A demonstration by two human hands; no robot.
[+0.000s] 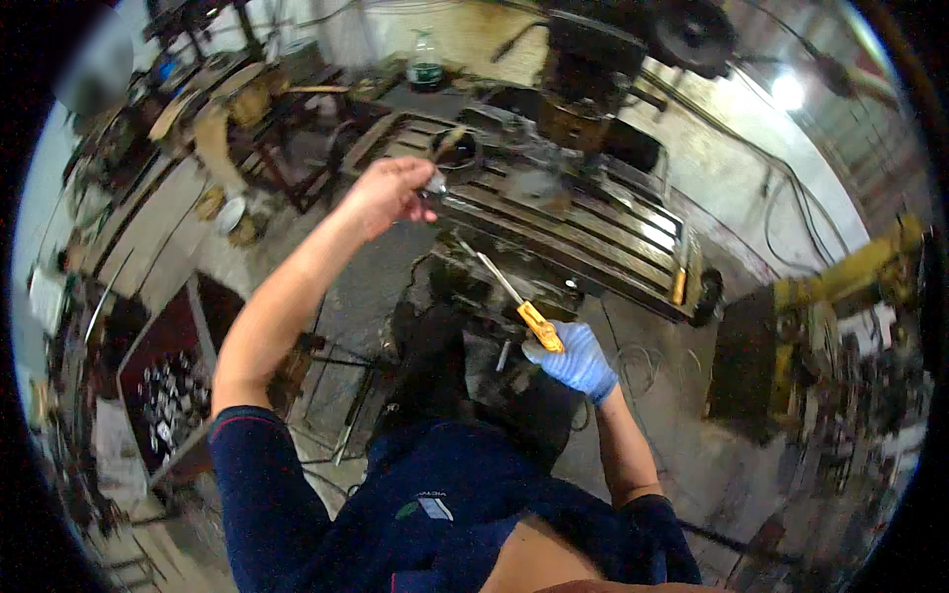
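Note:
My left hand, bare, is raised in front of the slotted metal machine table. Its fingers are closed on a small shiny metal part, mostly covered by the fingertips. On my right hand is a pale blue glove. That hand grips a tool with a yellow handle and a long thin metal shaft; its exact kind I cannot tell. The shaft points up and left toward the left hand, without touching the metal part. A round dark container stands on the table just beyond the left hand.
The dark machine head overhangs the table. At left is a bin with many small metal parts. A clear bottle stands at the back. A yellow object lies at the table's right end, near yellow-green machinery.

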